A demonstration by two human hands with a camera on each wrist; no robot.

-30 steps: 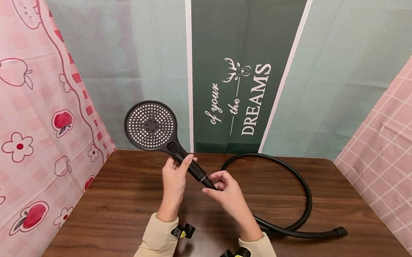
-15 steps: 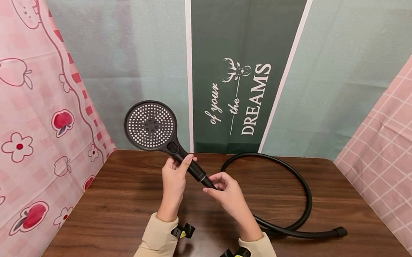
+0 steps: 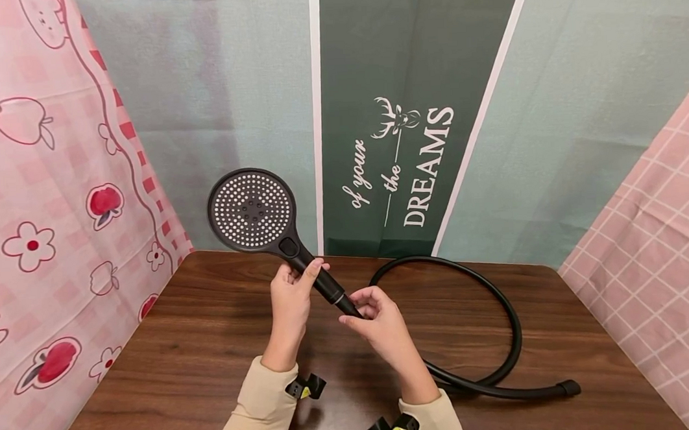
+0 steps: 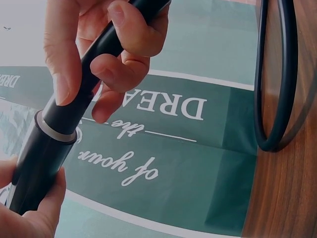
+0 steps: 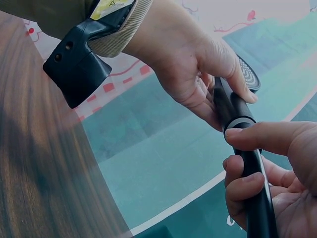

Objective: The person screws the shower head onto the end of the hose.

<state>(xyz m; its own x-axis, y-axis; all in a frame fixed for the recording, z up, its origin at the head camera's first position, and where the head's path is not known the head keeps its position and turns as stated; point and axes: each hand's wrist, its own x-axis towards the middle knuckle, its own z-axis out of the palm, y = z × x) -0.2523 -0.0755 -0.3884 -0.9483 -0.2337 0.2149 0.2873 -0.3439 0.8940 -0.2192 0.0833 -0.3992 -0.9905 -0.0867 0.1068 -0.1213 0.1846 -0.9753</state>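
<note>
A black shower head (image 3: 252,209) with a round face of pale nozzles is held above the table, tilted up to the left. My left hand (image 3: 291,309) grips its handle below the button, thumb across the front. At the handle's lower end, my right hand (image 3: 385,330) pinches the end fitting of a black shower hose (image 3: 512,323). A pale ring (image 4: 57,131) shows at the joint in the left wrist view, where handle and fitting meet in line. How far the fitting sits inside the handle is hidden.
The hose loops over the right side of the wooden table (image 3: 213,391), its other end fitting (image 3: 568,387) lying near the right front. A green printed cloth (image 3: 389,174) hangs behind the table, with pink patterned cloths (image 3: 27,192) at both sides.
</note>
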